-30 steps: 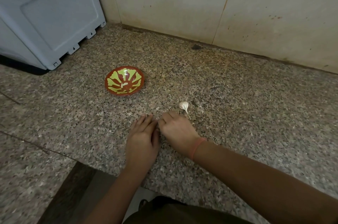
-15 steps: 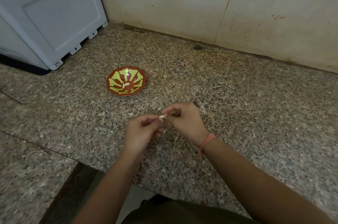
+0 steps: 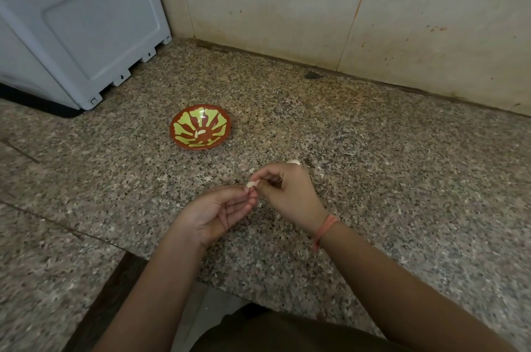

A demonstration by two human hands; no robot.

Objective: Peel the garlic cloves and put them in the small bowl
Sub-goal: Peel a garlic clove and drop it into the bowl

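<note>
A small pale garlic clove [image 3: 253,184] is pinched between the fingertips of my left hand [image 3: 218,212] and my right hand [image 3: 290,196], held just above the granite counter. The small bowl [image 3: 184,121], red-brown with a green leaf pattern, sits on the counter up and to the left of my hands, with a peeled clove [image 3: 200,133] lying in its middle. The rest of the garlic bulb [image 3: 293,162] lies on the counter behind my right hand, mostly hidden by it.
A large white appliance [image 3: 77,27] stands at the back left. A stained tiled wall [image 3: 316,7] runs along the back of the granite counter [image 3: 402,165]. The counter's front edge [image 3: 230,294] is close to my body. Bits of garlic skin [image 3: 321,175] lie near my right hand.
Both hands lifted off the counter with a clove taken from beside the bulb, and now hold it between their fingertips. My right hand now covers most of the bulb.
</note>
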